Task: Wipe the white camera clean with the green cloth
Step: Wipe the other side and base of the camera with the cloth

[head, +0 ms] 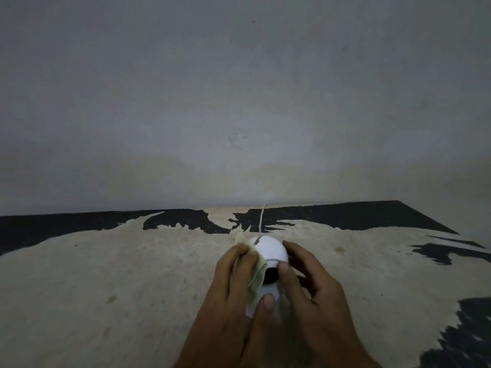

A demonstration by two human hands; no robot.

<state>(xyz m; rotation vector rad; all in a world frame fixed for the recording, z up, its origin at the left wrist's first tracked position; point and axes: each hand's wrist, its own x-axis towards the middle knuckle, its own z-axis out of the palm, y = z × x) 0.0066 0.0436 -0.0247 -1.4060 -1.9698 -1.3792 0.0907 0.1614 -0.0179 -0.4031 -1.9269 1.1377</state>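
— Where was the white camera [271, 252] at that moment?

— It stood on the surface [106, 274], low in the middle of the head view, with a pale wall [239, 88] behind it. The surface was worn: a sandy, pale layer covered most of it, with ragged black patches showing along the far edge and at the right.

— Which way did it point?

— Its round body stood upright on a white base, long axis roughly vertical. The dark lens face was turned toward the wearer and a little downward. A thin white cable [262, 217] ran from its back toward the wall.

— And the hands?

— Both were closed around it, one on each side. The left hand [228, 293] pressed the green cloth [256, 277] against the left flank of the body, fingers on top of the cloth, thumb near the base. A corner of the cloth stuck up beside the dome. The right hand [313, 296] gripped the right side bare, thumb lying just by the lens, fingers curled round the far side.

— Was the cloth over the lens?

— Its edge touched the lens rim; most of the dark face stayed uncovered.
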